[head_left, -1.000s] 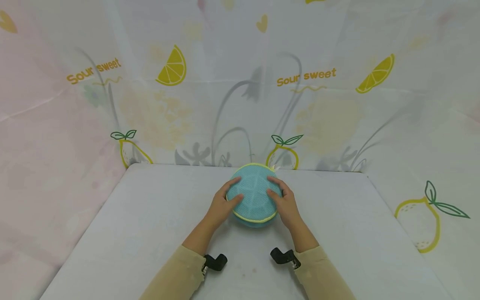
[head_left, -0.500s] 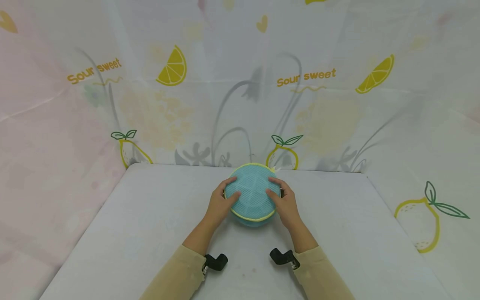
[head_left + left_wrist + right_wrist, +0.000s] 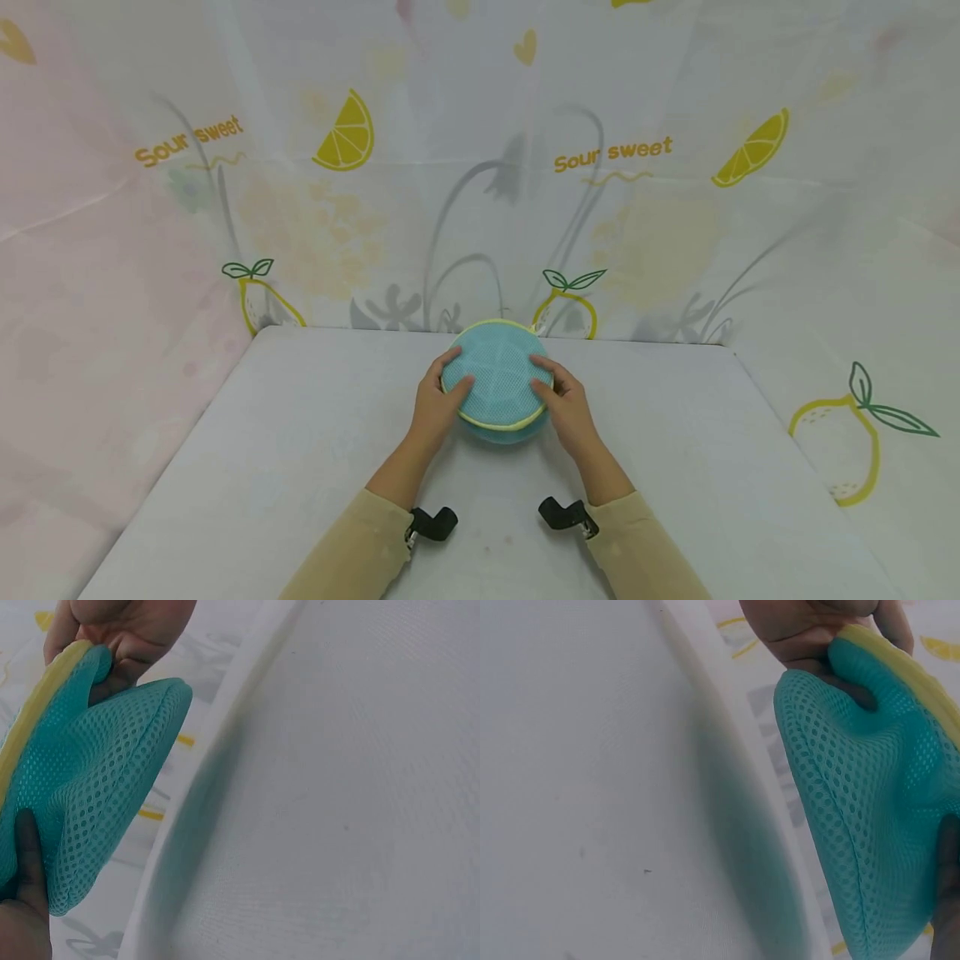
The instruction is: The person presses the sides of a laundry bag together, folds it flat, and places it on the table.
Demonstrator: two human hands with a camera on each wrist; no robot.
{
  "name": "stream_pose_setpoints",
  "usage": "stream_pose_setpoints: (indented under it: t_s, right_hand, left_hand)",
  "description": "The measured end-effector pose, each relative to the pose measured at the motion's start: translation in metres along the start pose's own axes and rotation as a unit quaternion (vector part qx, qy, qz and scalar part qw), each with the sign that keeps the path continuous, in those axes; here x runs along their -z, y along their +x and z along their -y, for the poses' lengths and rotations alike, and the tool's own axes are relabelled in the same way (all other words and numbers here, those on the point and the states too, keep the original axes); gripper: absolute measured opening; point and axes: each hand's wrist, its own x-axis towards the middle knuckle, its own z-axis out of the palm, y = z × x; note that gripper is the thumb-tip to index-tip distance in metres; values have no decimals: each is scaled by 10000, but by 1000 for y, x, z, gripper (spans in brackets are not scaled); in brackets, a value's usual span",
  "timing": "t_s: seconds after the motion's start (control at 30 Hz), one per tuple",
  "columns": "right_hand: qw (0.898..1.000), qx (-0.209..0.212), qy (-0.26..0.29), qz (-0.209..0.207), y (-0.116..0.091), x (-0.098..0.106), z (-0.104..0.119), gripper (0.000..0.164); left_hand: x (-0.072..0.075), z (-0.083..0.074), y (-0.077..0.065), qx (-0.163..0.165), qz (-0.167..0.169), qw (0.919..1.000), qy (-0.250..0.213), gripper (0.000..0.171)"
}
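Observation:
A round turquoise mesh laundry bag point(image 3: 498, 375) with yellow piping is held between both hands near the far middle of the table. My left hand point(image 3: 437, 404) grips its left side, thumb on the top face. On the opposite side my right hand point(image 3: 567, 408) holds it the same way. Both wrist views show the bag point(image 3: 124, 765) from the side, its lower mesh pouch bulging below the yellow rim and dented by fingers. Its underside point(image 3: 855, 817) hangs over the table, with a soft shadow below. Some fingers are hidden behind the mesh.
A white-covered table point(image 3: 300, 467) spreads around the hands, its far edge just behind the bag. Behind it hangs a printed cloth backdrop point(image 3: 465, 108) with lemon drawings. Black camera mounts point(image 3: 433, 524) sit at the wrists.
The bag has shifted slightly left and a little up in the head view, with both hands still gripping it. The left hand moved left along with it.

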Motion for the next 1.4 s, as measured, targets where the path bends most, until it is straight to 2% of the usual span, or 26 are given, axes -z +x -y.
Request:
stream_pose_setpoints:
  t_s: [0.17, 0.33, 0.47, 0.6, 0.77, 1.03, 1.13, 1.3, 1.4]
  right_hand:
    - [10000, -68, 27, -21, 0, -1, -2, 35]
    - [9995, -172, 257, -25, 1, -2, -3, 38]
    - [9981, -334, 513, 27, 2, -2, -1, 40]
    - [9967, -446, 673, 118, 0, -3, 8, 42]
    - [9973, -528, 488, 136, -4, -6, 21, 45]
    - [9980, -601, 50, 183, -6, -6, 25, 48]
    - [9977, -617, -87, 268, -6, -6, 26, 49]
    - [9968, -677, -119, 404, -6, -6, 28, 51]
    - [9962, -725, -96, 478, -6, -6, 29, 52]
  left_hand:
    - [1, 2, 0, 89, 115, 9999, 28, 50]
    - [3, 18, 9, 221, 540, 9983, -53, 51]
    - [2, 30, 14, 186, 760, 9969, 130, 53]
    - [1, 32, 12, 25, 862, 9952, 468, 55]
    - [0, 31, 8, -30, 995, 9928, 669, 58]
    - [-2, 29, 7, 117, 1232, 9898, 708, 63]
    - [-1, 24, 5, 200, 1304, 9892, 636, 62]
    - [1, 6, -2, 133, 1417, 9886, 490, 60]
    - [1, 7, -2, 90, 1377, 9895, 440, 60]
